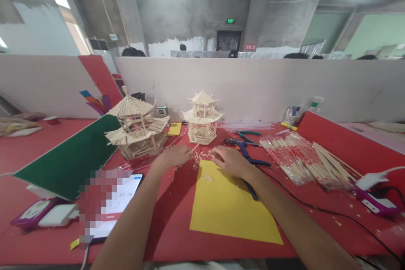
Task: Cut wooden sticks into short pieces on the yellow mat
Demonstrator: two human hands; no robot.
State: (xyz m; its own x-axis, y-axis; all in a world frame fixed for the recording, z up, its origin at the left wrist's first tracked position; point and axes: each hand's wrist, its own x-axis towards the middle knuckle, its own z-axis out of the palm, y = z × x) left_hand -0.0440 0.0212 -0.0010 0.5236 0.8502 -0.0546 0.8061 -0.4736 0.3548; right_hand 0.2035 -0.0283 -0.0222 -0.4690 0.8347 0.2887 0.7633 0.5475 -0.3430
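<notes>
My left hand [177, 155] is closed, and a thin wooden stick [195, 148] sticks out from its fingertips. Over small wood scraps [196, 159] my right hand [226, 158] reaches inward, its fingers loosely curled and apart, with nothing visible in them. Beneath that hand lies a yellow sheet [228, 215], which carries a short row of cut stick pieces [208, 178]. A dark tool handle [251, 190] shows beside my right forearm. Just beyond the hands stands a small two-tiered stick pagoda [202, 120]. A larger stick pagoda [136, 128] is to the left.
At right are a blue glue gun [243, 148], green-handled pliers [249, 133], bagged wooden sticks [291, 158] and a purple power strip [376, 202]. A phone [122, 202] lies left, near a green board [72, 156]. A black cable [316, 209] crosses the red table [171, 236].
</notes>
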